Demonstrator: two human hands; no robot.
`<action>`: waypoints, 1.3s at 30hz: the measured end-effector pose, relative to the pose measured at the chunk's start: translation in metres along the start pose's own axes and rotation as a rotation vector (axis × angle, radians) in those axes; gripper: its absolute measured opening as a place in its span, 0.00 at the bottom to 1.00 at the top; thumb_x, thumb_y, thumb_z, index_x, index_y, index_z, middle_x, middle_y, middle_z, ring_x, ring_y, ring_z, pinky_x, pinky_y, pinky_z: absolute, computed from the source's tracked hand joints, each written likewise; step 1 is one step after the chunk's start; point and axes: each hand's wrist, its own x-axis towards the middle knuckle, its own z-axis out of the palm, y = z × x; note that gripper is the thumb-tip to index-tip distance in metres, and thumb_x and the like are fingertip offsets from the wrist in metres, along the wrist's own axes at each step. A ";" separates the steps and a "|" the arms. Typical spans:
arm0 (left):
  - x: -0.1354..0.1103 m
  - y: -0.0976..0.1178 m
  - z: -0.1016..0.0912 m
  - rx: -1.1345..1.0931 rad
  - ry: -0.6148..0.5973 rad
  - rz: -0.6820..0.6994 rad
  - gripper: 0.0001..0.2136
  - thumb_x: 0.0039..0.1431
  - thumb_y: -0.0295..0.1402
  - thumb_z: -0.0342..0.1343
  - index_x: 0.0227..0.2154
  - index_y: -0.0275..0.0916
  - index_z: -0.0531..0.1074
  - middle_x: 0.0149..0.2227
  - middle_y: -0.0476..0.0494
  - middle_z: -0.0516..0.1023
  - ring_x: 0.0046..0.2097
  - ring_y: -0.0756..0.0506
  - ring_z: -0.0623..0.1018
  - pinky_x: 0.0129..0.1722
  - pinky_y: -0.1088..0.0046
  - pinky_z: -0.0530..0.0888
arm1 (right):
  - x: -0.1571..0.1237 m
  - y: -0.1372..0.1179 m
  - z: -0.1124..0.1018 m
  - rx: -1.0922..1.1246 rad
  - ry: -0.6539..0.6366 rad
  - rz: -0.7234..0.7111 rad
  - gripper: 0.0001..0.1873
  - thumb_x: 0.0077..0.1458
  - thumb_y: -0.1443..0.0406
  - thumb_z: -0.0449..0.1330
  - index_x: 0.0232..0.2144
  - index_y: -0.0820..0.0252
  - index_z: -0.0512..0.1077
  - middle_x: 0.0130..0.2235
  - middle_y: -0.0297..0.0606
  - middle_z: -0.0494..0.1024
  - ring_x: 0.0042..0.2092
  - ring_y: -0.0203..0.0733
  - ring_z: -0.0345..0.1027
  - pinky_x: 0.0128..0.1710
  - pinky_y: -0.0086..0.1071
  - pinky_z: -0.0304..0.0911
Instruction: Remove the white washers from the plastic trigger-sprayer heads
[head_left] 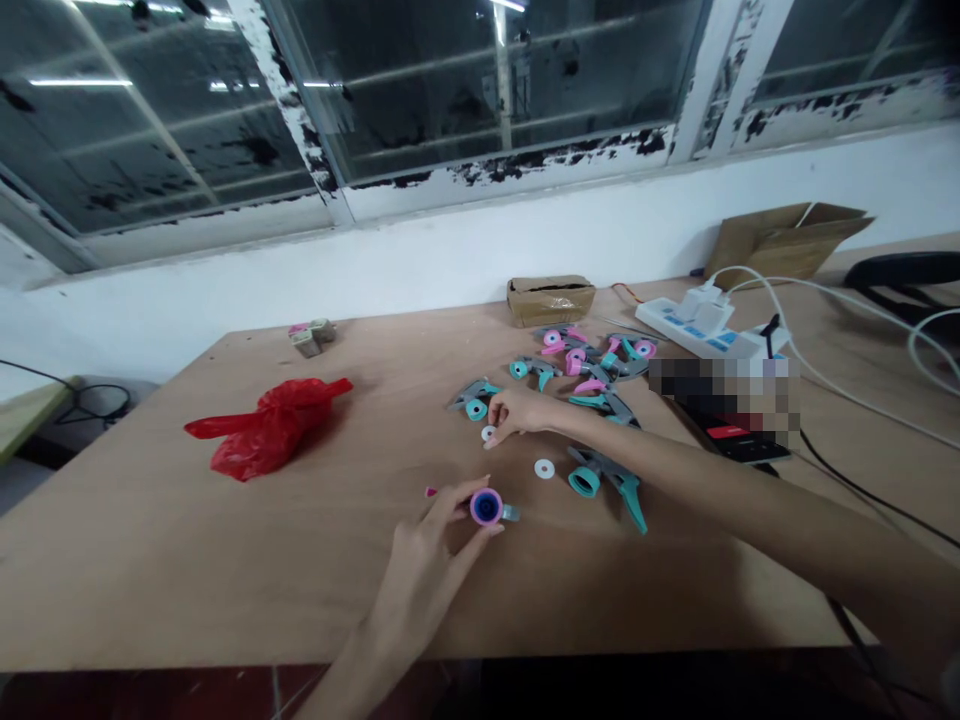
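My left hand (435,540) grips a spray trigger head by its pink collar (487,507); the collar's round opening faces up toward me and looks dark blue inside. Just beyond it, my right hand (517,411) pinches a small white washer (489,434) between thumb and fingers. A second white washer (544,469) lies flat on the table, right of the held collar. Close by on the right rests a grey and teal spray trigger head (609,484). Another teal one (475,400) sits against the far side of my right hand.
Several pink and teal spray trigger heads (577,360) lie heaped beyond my right forearm. A red plastic bag (270,428) is on the left. Along the back stand a small cardboard box (551,300) and a white power strip (705,325) with cables. A phone (739,435) lies at right.
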 end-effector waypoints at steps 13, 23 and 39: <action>0.008 -0.004 0.013 0.004 0.034 0.047 0.14 0.55 0.32 0.57 0.45 0.46 0.67 0.43 0.52 0.78 0.40 0.47 0.80 0.40 0.69 0.79 | 0.005 0.007 -0.001 0.210 -0.179 -0.099 0.06 0.43 0.66 0.65 0.25 0.64 0.74 0.24 0.33 0.73 0.26 0.32 0.64 0.25 0.24 0.59; 0.032 -0.009 0.048 0.101 0.113 0.200 0.17 0.58 0.32 0.54 0.51 0.44 0.61 0.45 0.47 0.77 0.38 0.48 0.80 0.38 0.70 0.79 | -0.095 0.016 -0.028 0.501 0.046 -0.152 0.12 0.44 0.60 0.65 0.30 0.61 0.72 0.30 0.35 0.77 0.31 0.35 0.70 0.30 0.27 0.63; 0.036 -0.009 0.062 0.137 0.200 0.347 0.12 0.60 0.36 0.51 0.46 0.41 0.63 0.40 0.44 0.78 0.32 0.48 0.80 0.32 0.73 0.79 | -0.110 -0.003 0.010 0.012 0.400 -0.167 0.03 0.50 0.68 0.63 0.27 0.57 0.77 0.29 0.31 0.73 0.30 0.31 0.67 0.30 0.25 0.58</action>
